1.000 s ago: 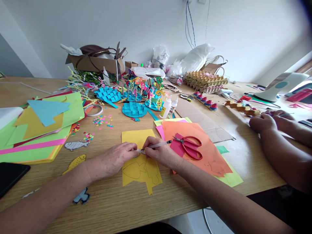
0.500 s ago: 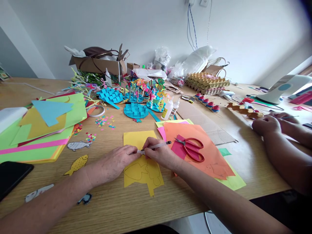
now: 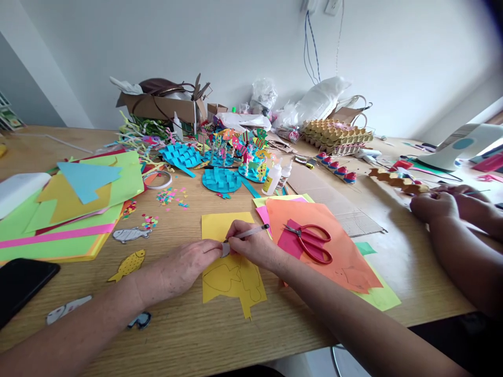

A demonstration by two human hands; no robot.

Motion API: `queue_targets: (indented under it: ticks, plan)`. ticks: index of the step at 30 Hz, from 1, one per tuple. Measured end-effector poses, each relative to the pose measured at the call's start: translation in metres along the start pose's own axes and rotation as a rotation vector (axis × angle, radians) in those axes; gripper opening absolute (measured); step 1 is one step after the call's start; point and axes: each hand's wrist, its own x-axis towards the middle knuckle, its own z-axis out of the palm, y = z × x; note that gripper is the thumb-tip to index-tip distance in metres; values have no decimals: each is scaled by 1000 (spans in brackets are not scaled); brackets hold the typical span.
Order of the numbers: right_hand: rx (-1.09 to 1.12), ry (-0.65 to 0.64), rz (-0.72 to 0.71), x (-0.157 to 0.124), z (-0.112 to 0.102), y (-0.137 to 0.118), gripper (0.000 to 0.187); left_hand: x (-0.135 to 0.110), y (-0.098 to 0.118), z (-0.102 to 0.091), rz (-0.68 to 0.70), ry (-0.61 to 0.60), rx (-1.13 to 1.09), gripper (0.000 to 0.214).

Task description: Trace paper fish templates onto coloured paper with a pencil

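Observation:
My right hand (image 3: 251, 245) is closed round a clear pen (image 3: 247, 233), its tip down on a yellow paper sheet (image 3: 230, 272) that carries pencilled fish outlines. My left hand (image 3: 184, 264) rests on the same sheet, fingers pinched on a small grey piece right at the pen tip. Red-handled scissors (image 3: 310, 242) lie on a pink scrap over an orange sheet (image 3: 334, 246) just right of my right hand.
Another person's hands (image 3: 444, 203) work at the right edge. A stack of coloured paper (image 3: 70, 209) lies left, cut-out fish (image 3: 129, 263) and a black phone (image 3: 21, 283) nearer me. Paper craft models (image 3: 223, 157), glue bottles (image 3: 273, 177), a cardboard box (image 3: 161, 104) and egg cartons (image 3: 334, 131) crowd the back.
The view has shifted slightly, so everything sits a little lower and rightward. The pen has tilted a bit more upright in my right hand; both hands stay on the yellow sheet.

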Motion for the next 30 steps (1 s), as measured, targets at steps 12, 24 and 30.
queue_targets:
  ticks: [12, 24, 30]
  plan:
    - [27, -9, 15, 2, 0, -3, 14, 0, 3, -4, 27, 54, 210, 28]
    - [28, -12, 0, 5, 3, -3, 15, -3, 0, -1, 45, 95, 208, 29]
    - [43, -25, 8, 5, 4, -4, 15, -4, -2, 1, 50, 101, 194, 34]
